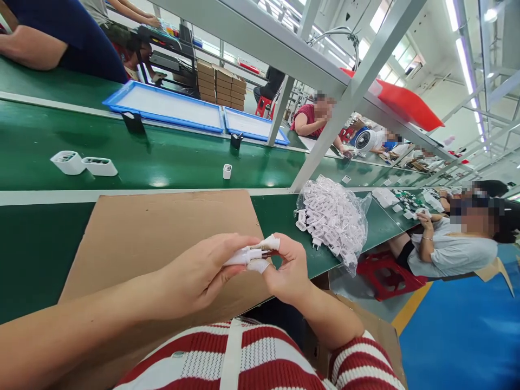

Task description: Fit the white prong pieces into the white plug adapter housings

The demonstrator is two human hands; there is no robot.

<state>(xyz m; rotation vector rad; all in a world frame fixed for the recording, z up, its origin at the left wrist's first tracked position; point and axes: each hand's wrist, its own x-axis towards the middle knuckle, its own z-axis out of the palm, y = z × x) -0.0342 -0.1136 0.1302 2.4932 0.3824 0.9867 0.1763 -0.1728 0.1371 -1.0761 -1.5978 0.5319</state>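
Over the cardboard sheet point(170, 233), my left hand point(195, 276) is closed around a white charger plug point(239, 257), which lies sideways. Its narrower end points right, toward my right hand point(290, 271). White wraps cover the thumb and a fingertip of that hand, which pinch together at the plug's pin end. Dark, thin metal parts show between those fingertips. Part of the plug is hidden by my left fingers. To the right of my hands, a clear plastic bag point(335, 219) spills over with many white plug pieces.
On the green conveyor belt point(174, 162) stand white casings point(68, 162) and a small white piece point(227, 171). Blue-rimmed trays point(166, 108) lie beyond it. A slanted metal post point(325, 135) rises ahead. A co-worker point(447, 244) sits at right by a red stool point(390, 276).
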